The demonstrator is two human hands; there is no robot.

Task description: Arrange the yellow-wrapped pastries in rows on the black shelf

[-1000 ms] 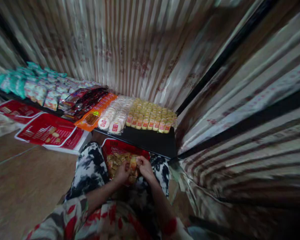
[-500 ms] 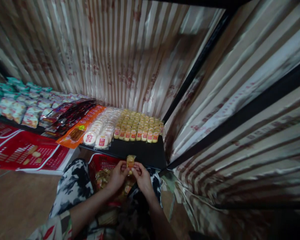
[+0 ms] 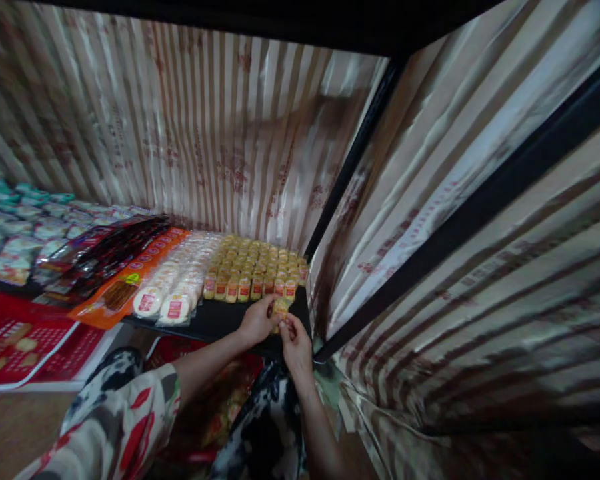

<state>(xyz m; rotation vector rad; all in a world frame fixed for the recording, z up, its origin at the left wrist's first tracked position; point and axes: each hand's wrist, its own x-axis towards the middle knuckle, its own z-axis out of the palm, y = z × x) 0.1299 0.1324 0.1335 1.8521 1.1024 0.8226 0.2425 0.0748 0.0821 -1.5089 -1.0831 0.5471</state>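
Note:
Between both hands, over the front right part of the black shelf [image 3: 220,320], is a small yellow wrapped snack pack [image 3: 281,305]. My left hand [image 3: 257,321] grips it from the left with closed fingers. On its right side, my right hand [image 3: 296,340] pinches it low down. Just behind the hands stand rows of matching yellow snack packs [image 3: 245,288] with red labels. To their left lie clear packs of round white crackers [image 3: 175,307]. Below the shelf edge, more yellow packs [image 3: 225,417] sit in a red container, partly hidden by my left arm.
Further left on the shelf are an orange snack bag [image 3: 115,293], dark glossy packets [image 3: 115,257] and several white and teal bags [image 3: 13,257]. A black metal post [image 3: 353,160] rises at the shelf's right end. Striped plastic sheeting [image 3: 220,133] hangs behind.
Both hands have moved forward and slightly right with the yellow snack pack, from above my lap to over the shelf near the rows. The camera view has turned to the right.

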